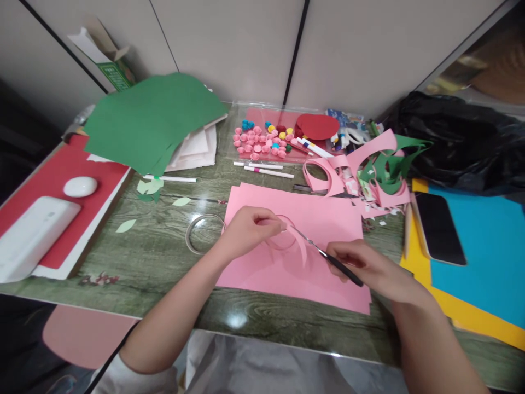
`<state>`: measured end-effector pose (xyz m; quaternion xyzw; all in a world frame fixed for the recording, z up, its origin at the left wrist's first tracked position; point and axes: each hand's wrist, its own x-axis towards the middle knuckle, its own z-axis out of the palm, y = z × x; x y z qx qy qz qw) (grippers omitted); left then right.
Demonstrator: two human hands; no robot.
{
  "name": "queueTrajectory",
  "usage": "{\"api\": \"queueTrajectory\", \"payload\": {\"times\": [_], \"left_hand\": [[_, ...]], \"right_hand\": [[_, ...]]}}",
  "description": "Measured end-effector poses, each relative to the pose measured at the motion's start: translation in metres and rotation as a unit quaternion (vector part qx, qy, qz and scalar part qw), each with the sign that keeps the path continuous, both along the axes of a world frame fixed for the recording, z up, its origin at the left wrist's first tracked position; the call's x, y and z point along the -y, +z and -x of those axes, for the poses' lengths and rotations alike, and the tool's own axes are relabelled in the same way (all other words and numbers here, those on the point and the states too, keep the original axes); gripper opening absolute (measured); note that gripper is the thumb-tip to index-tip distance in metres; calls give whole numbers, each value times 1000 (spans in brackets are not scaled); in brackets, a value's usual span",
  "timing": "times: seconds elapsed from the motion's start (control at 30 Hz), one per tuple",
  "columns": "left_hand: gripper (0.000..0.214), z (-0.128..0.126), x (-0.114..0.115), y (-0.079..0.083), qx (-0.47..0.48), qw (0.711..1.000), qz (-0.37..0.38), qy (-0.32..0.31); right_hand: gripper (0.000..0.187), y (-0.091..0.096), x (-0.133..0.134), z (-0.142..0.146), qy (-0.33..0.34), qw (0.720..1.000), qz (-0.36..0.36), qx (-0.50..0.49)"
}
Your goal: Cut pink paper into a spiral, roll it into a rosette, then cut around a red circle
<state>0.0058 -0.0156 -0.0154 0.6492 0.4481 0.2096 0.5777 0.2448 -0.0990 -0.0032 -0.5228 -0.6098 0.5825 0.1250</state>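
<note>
A green wood-grain tabletop carries everything. Far left on it, a fan of green paper sheets overlaps a red mat bearing a white mouse. At the right, a black bag slumps behind blue paper, where a dark phone lies. A large pink sheet lies in the middle, under both hands. Behind it, a heap of pink and green offcuts crowds the sheet's far right corner, beside a clear tray of small paper roses and two white marker pens. A clear tape ring sits just beside the sheet's left edge. The left hand has its fingers pinched on a pink paper round with a curling strip hanging from it, held above the sheet. The right hand has its fingers closed around black-handled scissors, whose blades meet that round.
</note>
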Motion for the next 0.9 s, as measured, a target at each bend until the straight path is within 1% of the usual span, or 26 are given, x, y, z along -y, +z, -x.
{"api": "queueTrajectory", "payload": {"times": [0.4, 0.63, 0.9], "left_hand": [[22, -1, 0, -2, -6, 1000, -10, -2], [19, -2, 2, 0, -3, 1000, 6, -8], [20, -1, 2, -1, -6, 1000, 1, -11]], "right_hand": [[26, 5, -1, 2, -1, 1000, -5, -1], [23, 3, -1, 1, 9, 1000, 5, -22], [25, 1, 0, -1, 0, 1000, 0, 3]]}}
